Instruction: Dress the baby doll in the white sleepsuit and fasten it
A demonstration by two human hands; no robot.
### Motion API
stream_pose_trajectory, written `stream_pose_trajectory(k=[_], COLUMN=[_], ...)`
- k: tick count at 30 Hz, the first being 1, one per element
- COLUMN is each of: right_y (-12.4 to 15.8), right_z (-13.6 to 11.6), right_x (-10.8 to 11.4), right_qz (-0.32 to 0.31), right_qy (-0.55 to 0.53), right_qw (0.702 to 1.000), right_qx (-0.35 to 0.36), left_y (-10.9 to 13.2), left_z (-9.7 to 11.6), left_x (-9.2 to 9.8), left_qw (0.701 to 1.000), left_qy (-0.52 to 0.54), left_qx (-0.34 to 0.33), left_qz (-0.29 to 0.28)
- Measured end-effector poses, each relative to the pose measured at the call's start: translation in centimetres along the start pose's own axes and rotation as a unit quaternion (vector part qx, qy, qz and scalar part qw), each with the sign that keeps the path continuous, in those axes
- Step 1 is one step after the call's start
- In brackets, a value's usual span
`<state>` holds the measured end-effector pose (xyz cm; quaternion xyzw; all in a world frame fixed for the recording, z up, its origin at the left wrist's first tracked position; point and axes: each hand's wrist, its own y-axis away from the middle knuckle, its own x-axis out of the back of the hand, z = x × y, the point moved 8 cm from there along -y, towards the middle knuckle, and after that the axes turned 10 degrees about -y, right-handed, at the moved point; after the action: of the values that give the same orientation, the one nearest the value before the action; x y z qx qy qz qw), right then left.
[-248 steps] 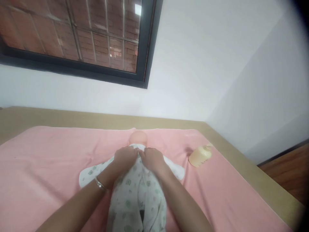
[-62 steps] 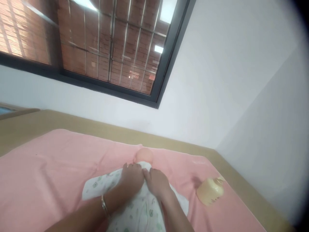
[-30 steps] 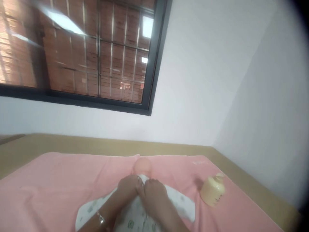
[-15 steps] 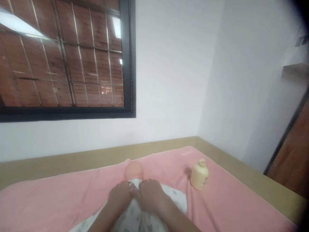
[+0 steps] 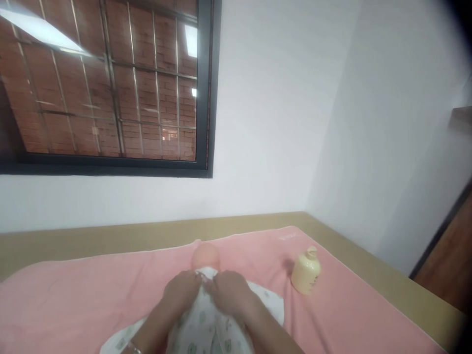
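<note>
A baby doll lies on its back on a pink blanket (image 5: 73, 295), its bare head (image 5: 206, 256) pointing away from me. It wears a white romper with a small green print (image 5: 206, 329). My left hand (image 5: 181, 291) and my right hand (image 5: 229, 293) rest side by side at the romper's neckline, just below the doll's head. Both have their fingers curled and pinched on the cloth edges of the collar. A thin bracelet (image 5: 133, 349) shows on my left wrist.
A pale yellow pump bottle (image 5: 306, 271) stands on the blanket to the right of the doll. The blanket covers a tan mattress (image 5: 368, 268) set into a room corner. A dark-framed barred window (image 5: 110, 83) is on the wall ahead, and wood floor (image 5: 452, 268) shows at right.
Both hands have stayed at the doll's collar with small finger shifts. The view has swung about, and the yellow bottle that lay on its side now stands upright.
</note>
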<state>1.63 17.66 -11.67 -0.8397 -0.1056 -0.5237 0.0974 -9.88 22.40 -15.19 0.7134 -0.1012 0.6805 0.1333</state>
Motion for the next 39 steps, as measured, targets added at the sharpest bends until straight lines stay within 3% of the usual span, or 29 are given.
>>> stream_pose_trajectory(k=[6, 13, 20, 22, 26, 28, 32, 35, 39], right_y=[-1.9, -1.5, -2.5, -2.1, -1.4, -1.5, -2.6, -3.5, -3.9], right_z=[2.9, 0.6, 3.1, 2.2, -0.5, -0.1, 2.5, 3.7, 4.3], right_x=[-1.2, -2.2, -1.8, -1.7, -2.3, -2.2, -2.4, -3.5, -4.3], right_qz=[-0.012, 0.008, -0.026, -0.004, 0.010, 0.021, 0.023, 0.018, 0.073], right_qy=[-0.041, 0.058, -0.030, 0.011, 0.106, 0.089, 0.008, -0.007, 0.000], right_qw=[0.999, 0.998, 0.998, 0.999, 0.994, 0.996, 0.994, 0.992, 0.987], right_qx=[-0.028, 0.014, -0.057, -0.036, 0.024, -0.009, -0.103, -0.127, -0.141], left_y=[1.7, 0.7, 1.0, 0.9, 0.1, -0.5, -1.2, -1.3, -1.1], left_z=[1.8, 0.9, 2.1, 1.5, -0.7, -1.3, -1.4, -1.4, -1.8], left_x=[0.5, 1.2, 0.1, -0.2, -1.1, -1.7, -2.9, -3.6, -3.9], left_qw=[0.999, 1.000, 0.994, 0.997, 0.994, 0.988, 0.988, 0.987, 0.986], left_qy=[-0.048, -0.008, -0.102, -0.074, 0.087, 0.136, 0.127, 0.118, 0.095], left_qx=[0.014, -0.023, 0.027, 0.033, 0.058, 0.071, 0.089, 0.106, 0.128], left_qz=[0.003, -0.014, 0.016, 0.001, -0.034, -0.030, -0.002, 0.019, 0.039])
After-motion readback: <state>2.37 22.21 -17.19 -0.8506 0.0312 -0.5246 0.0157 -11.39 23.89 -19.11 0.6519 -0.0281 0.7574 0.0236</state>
